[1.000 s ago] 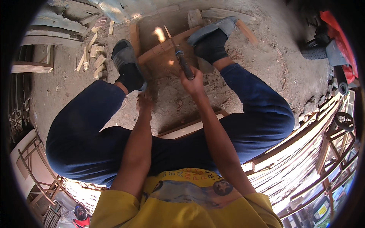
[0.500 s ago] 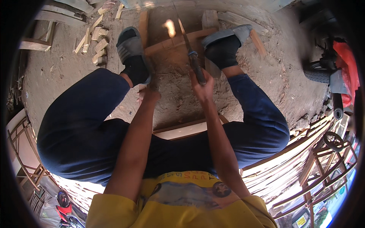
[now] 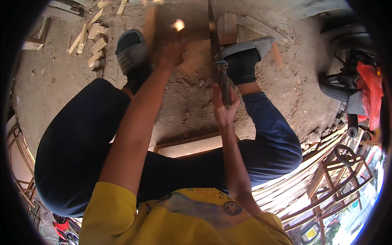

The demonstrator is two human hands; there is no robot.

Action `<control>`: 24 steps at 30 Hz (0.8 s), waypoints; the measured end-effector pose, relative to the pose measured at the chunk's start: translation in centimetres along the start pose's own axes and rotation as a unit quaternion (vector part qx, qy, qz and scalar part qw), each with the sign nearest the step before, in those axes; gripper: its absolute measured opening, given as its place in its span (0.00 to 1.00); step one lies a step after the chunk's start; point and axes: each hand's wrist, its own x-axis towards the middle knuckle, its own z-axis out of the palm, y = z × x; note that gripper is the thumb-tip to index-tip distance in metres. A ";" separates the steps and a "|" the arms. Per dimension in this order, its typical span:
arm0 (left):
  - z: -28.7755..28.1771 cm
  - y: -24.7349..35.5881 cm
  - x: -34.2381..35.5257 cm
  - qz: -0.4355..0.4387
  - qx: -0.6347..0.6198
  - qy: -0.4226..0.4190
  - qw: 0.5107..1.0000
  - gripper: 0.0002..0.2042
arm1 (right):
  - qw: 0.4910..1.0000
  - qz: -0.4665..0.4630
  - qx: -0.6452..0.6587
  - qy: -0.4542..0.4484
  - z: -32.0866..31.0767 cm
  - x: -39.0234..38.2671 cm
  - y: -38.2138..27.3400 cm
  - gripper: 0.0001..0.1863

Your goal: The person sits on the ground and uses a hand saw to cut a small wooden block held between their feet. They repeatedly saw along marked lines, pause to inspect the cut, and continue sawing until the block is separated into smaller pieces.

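A handsaw [image 3: 212,32] with a long narrow blade and a dark straight handle is in my right hand [image 3: 227,107], fingers wrapped round the handle. Its blade points away from me, beside the right end of a wooden piece [image 3: 198,50] that lies between my feet; whether they touch I cannot tell. My left hand [image 3: 171,52] is stretched forward at the left part of that piece, in shadow and blurred, so its fingers do not show clearly. Wooden blocks stand on either side beyond it, one at the left [image 3: 150,26] and one at the right [image 3: 227,28].
My sandalled feet, left [image 3: 132,53] and right [image 3: 245,51], flank the work. Several wood offcuts [image 3: 96,47] lie on the dirt floor at the far left. At the right are a wheel [image 3: 337,87] and a red plastic bag [image 3: 369,96]. Behind me are wooden frames [image 3: 326,183].
My left hand has moved forward from beside my left foot to the wooden piece. The saw has shifted slightly right and toward me, its blade now pointing straighter ahead.
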 end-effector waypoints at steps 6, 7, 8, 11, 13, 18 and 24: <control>1.3 -2.1 0.8 0.052 -0.075 -0.117 0.989 0.19 | 1.000 0.005 -0.029 -0.009 -0.3 -0.7 1.0 0.12; 1.1 -1.9 0.8 0.051 -0.081 -0.117 0.988 0.19 | 0.999 -0.003 -0.044 -0.004 -0.2 -0.8 1.4 0.12; 0.9 -1.7 0.8 0.050 -0.088 -0.117 0.988 0.19 | 0.998 -0.012 -0.059 0.001 -0.1 -0.9 1.5 0.12; 0.7 -1.7 0.5 0.061 -0.083 -0.109 0.989 0.19 | 0.998 0.005 -0.057 -0.023 0.1 -1.1 1.4 0.12; 1.0 -1.8 0.6 0.059 -0.082 -0.110 0.989 0.19 | 0.996 0.028 -0.073 -0.044 0.3 -1.0 1.5 0.11; -0.9 -2.2 2.8 0.077 -0.081 -0.135 0.985 0.17 | 0.995 0.050 -0.057 -0.058 0.7 -1.0 0.9 0.11; 0.3 -2.9 3.2 0.021 -0.116 -0.184 0.976 0.20 | 0.997 0.036 -0.040 -0.047 0.8 -0.9 1.1 0.11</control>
